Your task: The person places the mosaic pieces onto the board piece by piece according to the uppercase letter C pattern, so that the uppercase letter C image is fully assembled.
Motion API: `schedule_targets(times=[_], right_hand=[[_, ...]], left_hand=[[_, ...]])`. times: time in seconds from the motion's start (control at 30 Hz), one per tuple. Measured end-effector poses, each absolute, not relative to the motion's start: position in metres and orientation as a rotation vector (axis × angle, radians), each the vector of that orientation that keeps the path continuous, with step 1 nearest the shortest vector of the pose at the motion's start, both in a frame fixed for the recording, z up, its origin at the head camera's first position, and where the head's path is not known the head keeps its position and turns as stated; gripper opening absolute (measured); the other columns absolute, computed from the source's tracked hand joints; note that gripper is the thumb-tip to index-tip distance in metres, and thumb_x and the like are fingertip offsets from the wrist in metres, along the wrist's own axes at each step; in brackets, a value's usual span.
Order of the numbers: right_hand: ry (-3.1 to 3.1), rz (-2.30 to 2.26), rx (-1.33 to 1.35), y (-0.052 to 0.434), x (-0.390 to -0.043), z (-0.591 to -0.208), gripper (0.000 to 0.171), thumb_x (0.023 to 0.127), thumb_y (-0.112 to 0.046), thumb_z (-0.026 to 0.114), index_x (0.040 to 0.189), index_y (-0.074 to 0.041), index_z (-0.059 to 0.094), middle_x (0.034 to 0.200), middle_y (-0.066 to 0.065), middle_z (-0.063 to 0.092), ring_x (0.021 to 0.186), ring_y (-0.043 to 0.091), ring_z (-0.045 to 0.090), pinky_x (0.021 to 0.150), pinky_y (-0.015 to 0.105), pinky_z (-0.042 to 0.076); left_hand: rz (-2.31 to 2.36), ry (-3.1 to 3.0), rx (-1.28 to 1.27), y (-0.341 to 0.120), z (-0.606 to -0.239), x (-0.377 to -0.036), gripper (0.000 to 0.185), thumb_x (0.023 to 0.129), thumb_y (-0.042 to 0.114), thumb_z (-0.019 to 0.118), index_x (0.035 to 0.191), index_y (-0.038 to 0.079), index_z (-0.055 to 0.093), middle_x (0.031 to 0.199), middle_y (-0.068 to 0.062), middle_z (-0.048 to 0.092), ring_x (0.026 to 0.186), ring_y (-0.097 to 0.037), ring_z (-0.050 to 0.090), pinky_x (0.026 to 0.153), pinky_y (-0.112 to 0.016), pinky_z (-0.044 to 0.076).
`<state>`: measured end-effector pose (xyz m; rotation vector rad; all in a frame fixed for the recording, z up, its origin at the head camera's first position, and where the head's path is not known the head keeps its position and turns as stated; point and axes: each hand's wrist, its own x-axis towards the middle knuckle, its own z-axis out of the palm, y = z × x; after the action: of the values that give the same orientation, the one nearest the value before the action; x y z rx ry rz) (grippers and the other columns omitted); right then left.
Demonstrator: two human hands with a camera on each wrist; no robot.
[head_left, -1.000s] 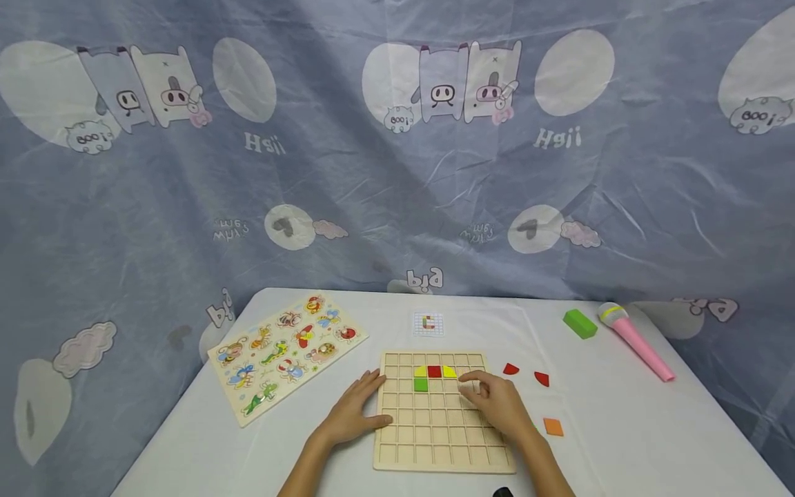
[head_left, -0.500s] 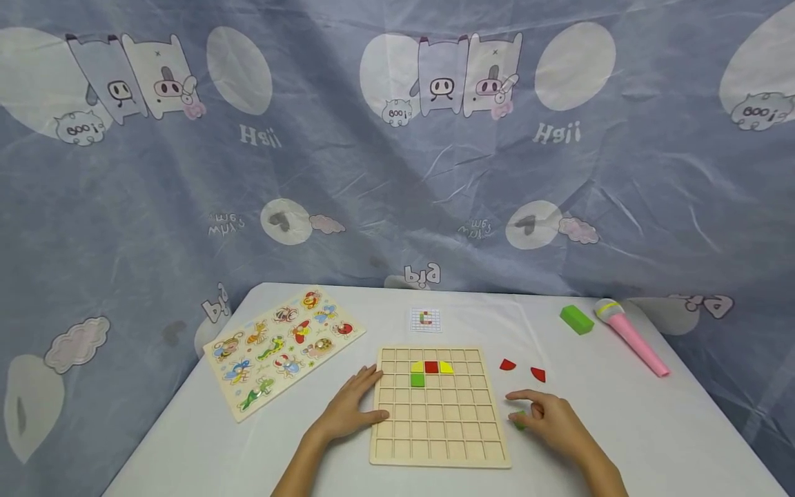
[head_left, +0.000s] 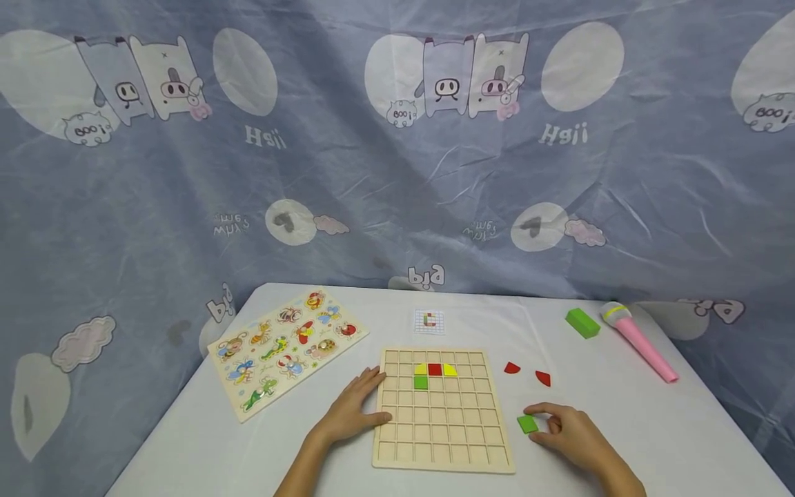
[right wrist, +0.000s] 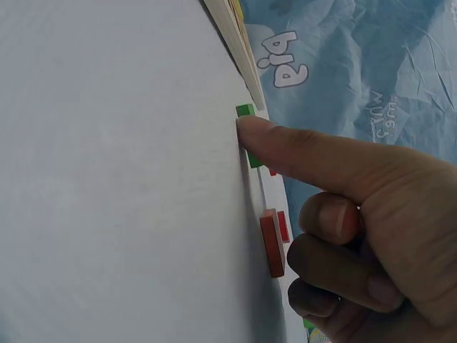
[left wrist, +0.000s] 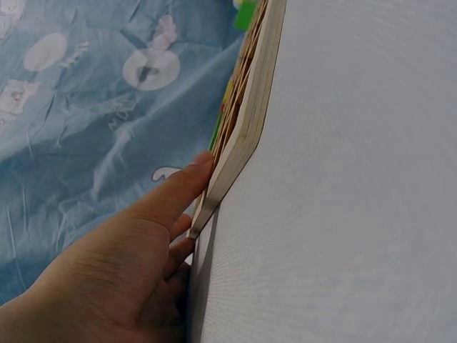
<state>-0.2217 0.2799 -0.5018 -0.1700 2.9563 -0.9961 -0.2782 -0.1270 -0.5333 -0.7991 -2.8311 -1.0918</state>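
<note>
My right hand [head_left: 574, 438] pinches a green square tile [head_left: 527, 423] between thumb and forefinger, on the table right of the wooden grid board [head_left: 444, 435]. Across the tile [right wrist: 255, 158] lies the thumb in the right wrist view, with the other fingers curled. My left hand [head_left: 350, 408] rests along the board's left edge, its thumb on the rim; the left wrist view shows that hand [left wrist: 121, 264] against the edge. Set in the grid are a red square [head_left: 435, 370], a yellow piece [head_left: 421, 370] on each side of it, and a green square [head_left: 420, 382] below.
Two red quarter-round pieces [head_left: 512, 368] lie right of the board. An orange tile [right wrist: 272, 243] shows only in the right wrist view. Behind are a pattern card [head_left: 429, 322], an insect puzzle board [head_left: 288, 352], a green block [head_left: 582, 323] and a pink toy microphone [head_left: 640, 342].
My right hand has left the board's upper right area, moved right and toward me, and now pinches the green tile. The left hand stays at the board's edge.
</note>
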Motion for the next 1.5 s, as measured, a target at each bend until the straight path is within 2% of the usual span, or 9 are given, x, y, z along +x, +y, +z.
schedule_targets(times=[0.4,0.8,1.17,1.5], right_hand=[[2.995,-1.024,-0.118,0.288,-0.22,-0.507,0.035,0.067,-0.032,0.076,0.1,-0.024,0.066,0.052,-0.006,0.036,0.045,0.002,0.029,0.042,0.016,0.025],[3.012,-1.011,-0.097,0.285,-0.219,-0.509,0.03,0.068,-0.03,0.076,0.096,-0.026,0.066,0.052,-0.006,0.037,0.045,0.002,0.03,0.043,0.016,0.024],[3.092,-0.97,-0.063,0.283,-0.22,-0.51,0.03,0.07,-0.035,0.074,0.095,-0.021,0.065,0.052,-0.006,0.036,0.045,0.003,0.029,0.042,0.018,0.025],[3.256,-1.06,-0.202,0.269,-0.232,-0.505,0.026,0.071,-0.032,0.074,0.094,-0.025,0.065,0.049,-0.009,0.032,0.043,0.0,0.023,0.039,0.016,0.024]], left_hand=[[-1.063,-2.822,-0.813,-0.128,-0.535,-0.28,0.081,0.075,0.052,0.064,0.139,0.012,0.034,0.146,-0.006,0.026,0.136,-0.028,0.017,0.11,-0.046,0.014],[-1.058,-2.834,-0.806,-0.128,-0.534,-0.28,0.081,0.075,0.052,0.064,0.139,0.013,0.034,0.146,-0.006,0.026,0.136,-0.028,0.017,0.11,-0.046,0.015],[-1.057,-2.826,-0.81,-0.128,-0.535,-0.281,0.08,0.074,0.052,0.064,0.138,0.012,0.035,0.146,-0.006,0.026,0.136,-0.028,0.018,0.11,-0.046,0.015],[-1.059,-2.84,-0.802,-0.128,-0.536,-0.281,0.081,0.074,0.054,0.063,0.139,0.013,0.035,0.147,-0.005,0.026,0.136,-0.029,0.018,0.109,-0.048,0.016]])
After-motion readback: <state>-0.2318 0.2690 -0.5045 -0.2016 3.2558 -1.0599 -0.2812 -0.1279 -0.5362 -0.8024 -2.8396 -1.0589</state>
